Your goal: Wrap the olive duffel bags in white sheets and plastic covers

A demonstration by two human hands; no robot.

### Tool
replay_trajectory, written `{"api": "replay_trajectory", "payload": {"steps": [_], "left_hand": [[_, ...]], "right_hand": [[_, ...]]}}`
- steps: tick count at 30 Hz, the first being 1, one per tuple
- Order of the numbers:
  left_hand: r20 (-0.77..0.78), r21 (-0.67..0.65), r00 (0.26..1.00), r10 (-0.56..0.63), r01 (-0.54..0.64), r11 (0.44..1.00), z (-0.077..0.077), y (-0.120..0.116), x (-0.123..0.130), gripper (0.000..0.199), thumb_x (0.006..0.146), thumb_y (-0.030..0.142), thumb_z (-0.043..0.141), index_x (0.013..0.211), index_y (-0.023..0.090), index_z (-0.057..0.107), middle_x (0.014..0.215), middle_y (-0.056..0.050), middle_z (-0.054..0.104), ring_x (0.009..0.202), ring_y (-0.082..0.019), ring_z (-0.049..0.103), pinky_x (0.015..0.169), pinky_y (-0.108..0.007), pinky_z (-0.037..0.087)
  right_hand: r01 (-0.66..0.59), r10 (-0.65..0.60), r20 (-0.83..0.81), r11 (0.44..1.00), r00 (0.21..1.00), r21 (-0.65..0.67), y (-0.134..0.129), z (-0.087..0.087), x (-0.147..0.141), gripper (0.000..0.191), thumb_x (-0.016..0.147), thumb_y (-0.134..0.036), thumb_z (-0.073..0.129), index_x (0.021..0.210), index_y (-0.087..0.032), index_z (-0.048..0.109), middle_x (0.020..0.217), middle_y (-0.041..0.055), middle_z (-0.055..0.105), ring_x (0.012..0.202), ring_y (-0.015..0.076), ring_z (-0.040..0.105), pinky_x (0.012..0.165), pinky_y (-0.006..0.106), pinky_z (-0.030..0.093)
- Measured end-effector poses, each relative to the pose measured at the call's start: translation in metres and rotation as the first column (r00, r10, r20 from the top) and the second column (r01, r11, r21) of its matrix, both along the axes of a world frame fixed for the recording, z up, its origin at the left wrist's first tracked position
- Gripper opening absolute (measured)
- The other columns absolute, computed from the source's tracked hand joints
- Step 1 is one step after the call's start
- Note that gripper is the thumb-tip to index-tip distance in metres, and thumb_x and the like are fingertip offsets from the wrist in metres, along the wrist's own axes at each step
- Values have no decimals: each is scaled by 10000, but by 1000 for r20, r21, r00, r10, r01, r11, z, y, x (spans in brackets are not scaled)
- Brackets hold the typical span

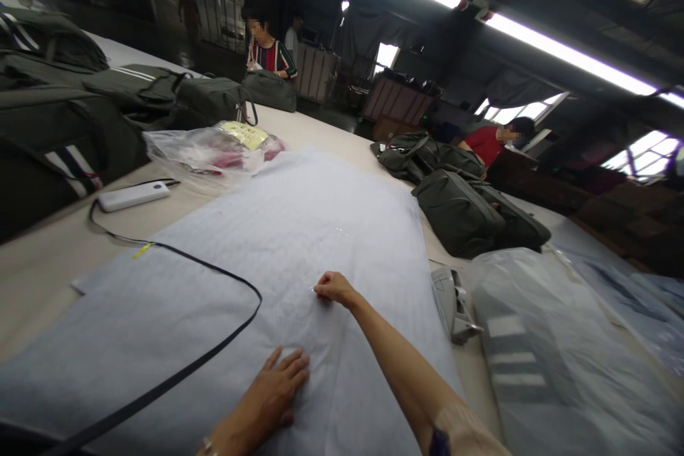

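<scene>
A wide sheet of thin white material (299,221), lightly wrinkled, covers the middle of the table. My left hand (275,388) lies on it palm down, with the fingers spread. Further forward, my right hand (334,288) is closed in a pinch just above or on the sheet. A tiny shiny bit shows at its fingertips, too small to name. A few small glints, perhaps clear bits, lie on the sheet beyond that hand. Across the sheet's left part runs a black cable (214,268) with a yellow tag (142,250).
A white power bank (133,195) sits at the left, near clear plastic bags (208,149). Dark green bags (58,149) crowd the left side; others (459,210) lie at right. A grey tape dispenser (454,303) stands beside a plastic-wrapped bag (545,356). Other people work further back.
</scene>
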State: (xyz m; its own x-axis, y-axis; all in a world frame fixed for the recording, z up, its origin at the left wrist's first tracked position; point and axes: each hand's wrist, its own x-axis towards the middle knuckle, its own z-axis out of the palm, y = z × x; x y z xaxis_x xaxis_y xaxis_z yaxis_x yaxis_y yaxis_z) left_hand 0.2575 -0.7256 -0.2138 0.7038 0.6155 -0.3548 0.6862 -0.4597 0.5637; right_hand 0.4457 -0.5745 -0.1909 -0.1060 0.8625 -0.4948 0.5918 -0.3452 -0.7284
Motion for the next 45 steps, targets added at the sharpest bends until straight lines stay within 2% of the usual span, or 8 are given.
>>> {"api": "replay_trajectory", "payload": {"steps": [8, 14, 19, 22, 26, 32, 39, 45], "left_hand": [[2, -16, 1000, -3, 3, 1000, 1, -1, 0, 710, 683, 161, 726, 1343, 262, 483, 1509, -74, 386, 1416, -294, 282, 1171, -616, 134], [1, -3, 1000, -10, 10, 1000, 1, -2, 1, 698, 694, 180, 738, 1339, 264, 486, 1504, -82, 395, 1411, -311, 287, 1164, -625, 146], [6, 13, 1000, 3, -3, 1000, 3, -3, -2, 682, 687, 167, 727, 1322, 267, 497, 1495, -73, 412, 1407, -317, 295, 1168, -622, 146], [48, 32, 999, 3, -5, 999, 2, -6, -5, 641, 717, 194, 707, 1317, 269, 495, 1495, -63, 415, 1407, -313, 297, 1174, -619, 133], [121, 118, 992, 31, -45, 992, -9, -12, -8, 544, 808, 225, 650, 1322, 291, 484, 1474, -59, 445, 1390, -305, 334, 1174, -608, 168], [78, 168, 997, -8, -5, 986, -22, -19, -11, 551, 838, 238, 636, 1355, 280, 450, 1509, -81, 389, 1408, -309, 296, 1164, -629, 159], [117, 242, 993, -4, -24, 970, -13, 25, -3, 469, 873, 182, 590, 1322, 238, 468, 1471, -80, 442, 1392, -256, 328, 1175, -541, 178], [164, 266, 985, -50, 5, 964, -22, 47, -8, 355, 911, 240, 535, 1265, 247, 513, 1438, -65, 473, 1379, -247, 345, 1166, -525, 174]], "right_hand": [[-128, 163, 363, 985, 917, -119, 23, -5, -16, 126, 580, -188, 737, 569, -182, 611, 528, 26, 667, 605, 200, 682, 568, 251, 511], [-116, 72, 543, 992, 837, 47, 9, -4, 6, 476, 558, -550, 794, 824, -176, 668, 940, 134, 732, 967, 301, 671, 739, 332, 501], [-93, 7, 493, 984, 870, 149, -6, -1, 26, 468, 767, -641, 598, 871, -188, 657, 817, 69, 731, 783, 227, 687, 684, 300, 489], [-86, -57, 468, 957, 882, 278, -6, 5, 27, 506, 949, -555, 319, 1052, -177, 638, 1006, 102, 723, 924, 224, 672, 802, 331, 492], [-207, -15, 451, 875, 892, 439, -10, -7, 11, 537, 977, -486, 308, 1416, -190, 398, 1513, 99, 393, 1400, 232, 337, 1139, 397, 256], [-452, 136, 601, 791, 788, 413, -14, -54, -3, 708, 947, -584, 318, 1505, -158, 224, 1601, 97, 157, 1484, 261, 68, 1192, 495, -4], [-497, 182, 636, 789, 750, 360, 41, -57, 15, 716, 956, -594, 263, 1515, -154, 178, 1608, 89, 126, 1485, 252, 40, 1184, 497, -36], [-477, 190, 627, 816, 756, 328, 86, -55, 26, 728, 951, -614, 253, 1515, -160, 176, 1612, 74, 104, 1486, 240, 22, 1182, 486, -58]]}}
